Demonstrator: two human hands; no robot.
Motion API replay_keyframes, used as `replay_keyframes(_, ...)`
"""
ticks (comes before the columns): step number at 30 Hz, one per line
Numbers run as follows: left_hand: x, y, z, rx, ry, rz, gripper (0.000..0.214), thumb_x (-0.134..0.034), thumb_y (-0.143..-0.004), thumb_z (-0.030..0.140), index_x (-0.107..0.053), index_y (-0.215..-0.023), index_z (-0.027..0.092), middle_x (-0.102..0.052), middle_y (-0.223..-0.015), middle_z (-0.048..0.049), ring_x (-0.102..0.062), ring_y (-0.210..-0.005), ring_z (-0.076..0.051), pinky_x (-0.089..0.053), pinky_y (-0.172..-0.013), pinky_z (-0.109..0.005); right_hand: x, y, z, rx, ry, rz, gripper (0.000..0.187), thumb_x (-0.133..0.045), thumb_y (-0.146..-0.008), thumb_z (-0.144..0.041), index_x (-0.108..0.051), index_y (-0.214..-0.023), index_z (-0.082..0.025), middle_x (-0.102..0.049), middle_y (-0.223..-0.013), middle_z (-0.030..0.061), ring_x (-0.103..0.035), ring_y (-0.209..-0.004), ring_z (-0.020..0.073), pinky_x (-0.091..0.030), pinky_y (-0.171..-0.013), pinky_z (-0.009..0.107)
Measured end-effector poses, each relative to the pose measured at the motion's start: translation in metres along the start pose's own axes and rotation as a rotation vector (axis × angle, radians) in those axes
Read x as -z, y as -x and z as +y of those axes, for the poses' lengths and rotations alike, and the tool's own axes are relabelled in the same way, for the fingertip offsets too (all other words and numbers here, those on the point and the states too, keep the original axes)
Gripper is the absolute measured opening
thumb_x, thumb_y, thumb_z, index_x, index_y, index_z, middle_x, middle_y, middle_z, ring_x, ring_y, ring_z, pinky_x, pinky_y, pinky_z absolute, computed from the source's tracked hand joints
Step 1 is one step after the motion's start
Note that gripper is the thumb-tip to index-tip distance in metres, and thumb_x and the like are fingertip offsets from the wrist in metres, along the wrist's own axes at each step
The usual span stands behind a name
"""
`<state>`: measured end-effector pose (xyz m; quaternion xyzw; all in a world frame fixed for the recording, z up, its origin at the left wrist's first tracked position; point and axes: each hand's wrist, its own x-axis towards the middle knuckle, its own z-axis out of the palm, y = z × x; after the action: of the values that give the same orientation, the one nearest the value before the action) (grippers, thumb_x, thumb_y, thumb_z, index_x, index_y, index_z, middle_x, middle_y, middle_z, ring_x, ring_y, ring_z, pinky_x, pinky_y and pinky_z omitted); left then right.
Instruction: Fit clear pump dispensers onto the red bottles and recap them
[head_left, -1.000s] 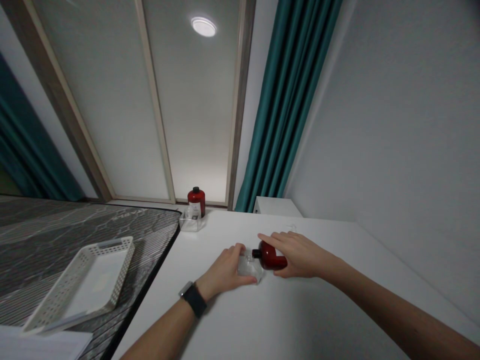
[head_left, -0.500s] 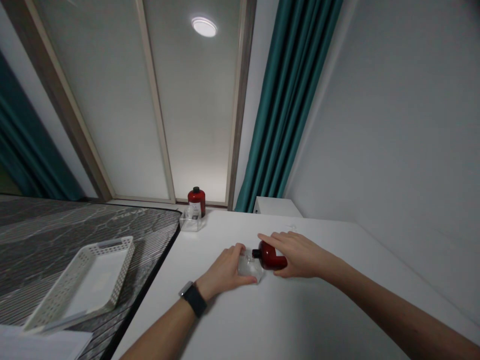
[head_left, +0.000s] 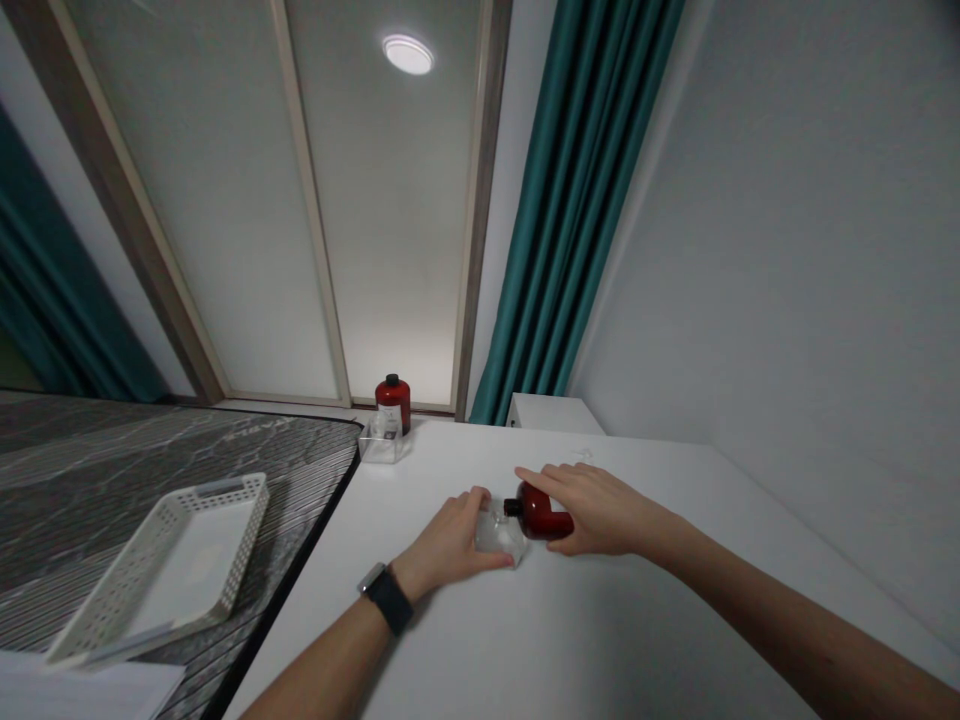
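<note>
My right hand (head_left: 592, 508) is wrapped round a dark red bottle (head_left: 538, 514), which is tipped on its side with its black neck pointing left. That neck is over a small clear container (head_left: 498, 540) on the white table (head_left: 480, 640). From the left, my left hand (head_left: 454, 540), with a dark watch band on the wrist, grips the clear container between thumb and fingers. Whether liquid leaves the bottle is too small to tell.
A second red bottle (head_left: 400, 395) with a black cap stands at the table's far left corner, behind a clear box (head_left: 380, 445). On the dark patterned surface to the left lies a white perforated basket (head_left: 244, 545), with paper (head_left: 90, 690) near it.
</note>
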<state>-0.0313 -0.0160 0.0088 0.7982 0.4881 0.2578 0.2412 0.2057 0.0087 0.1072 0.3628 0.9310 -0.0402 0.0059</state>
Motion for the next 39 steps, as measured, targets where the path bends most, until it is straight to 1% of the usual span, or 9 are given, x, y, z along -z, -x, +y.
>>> replay_keyframes(12,-0.0018,0.0000,-0.0031,-0.025,-0.011,0.005,0.063,-0.080,-0.070,0.047,-0.048,-0.117,0.018,-0.065,-0.113,-0.0133,-0.061,-0.101,-0.034,-0.048,-0.085,-0.042,0.0011,0.0005,-0.0005,-0.008,0.007,-0.013,0.087,-0.071,-0.074,-0.038,-0.037,-0.151,-0.021,-0.065,-0.123,0.0147,-0.063,-0.104,0.0339,-0.045,-0.091,0.046)
replay_keyframes(20,-0.0018,0.0001,-0.0029,-0.012,-0.010,0.003,0.065,-0.080,-0.070,0.048,-0.048,-0.117,0.017,-0.064,-0.114,-0.0138,-0.061,-0.102,-0.034,-0.048,-0.086,-0.043,0.0027,0.0000,-0.0018,-0.009,0.001,-0.015,0.087,-0.072,-0.073,-0.037,-0.038,-0.151,-0.019,-0.065,-0.123,0.0149,-0.063,-0.103,0.0340,-0.045,-0.090,0.046)
replay_keyframes(24,-0.0014,0.0003,-0.0023,-0.006,0.002,0.007,0.065,-0.081,-0.068,0.049,-0.049,-0.116,0.018,-0.065,-0.113,-0.0135,-0.061,-0.101,-0.035,-0.047,-0.086,-0.043,0.0028,0.0002,-0.0020,-0.014,-0.004,-0.011,0.087,-0.073,-0.072,-0.036,-0.038,-0.151,-0.021,-0.065,-0.123,0.0146,-0.063,-0.103,0.0345,-0.046,-0.089,0.047)
replay_keyframes(32,-0.0014,-0.0001,-0.0020,-0.014,0.001,0.004,0.063,-0.080,-0.069,0.047,-0.049,-0.115,0.017,-0.065,-0.112,-0.0132,-0.061,-0.100,-0.034,-0.047,-0.084,-0.042,0.0046,-0.0002,-0.0028,-0.020,0.001,-0.027,0.089,-0.074,-0.072,-0.036,-0.037,-0.151,-0.019,-0.065,-0.123,0.0153,-0.063,-0.103,0.0348,-0.046,-0.090,0.047)
replay_keyframes(39,-0.0017,0.0001,-0.0016,-0.005,0.000,0.014,0.063,-0.081,-0.069,0.047,-0.050,-0.116,0.017,-0.065,-0.114,-0.0138,-0.062,-0.102,-0.035,-0.048,-0.086,-0.043,0.0033,-0.0001,-0.0022,-0.011,0.000,-0.011,0.086,-0.073,-0.073,-0.037,-0.038,-0.151,-0.021,-0.065,-0.123,0.0149,-0.063,-0.102,0.0339,-0.045,-0.088,0.047)
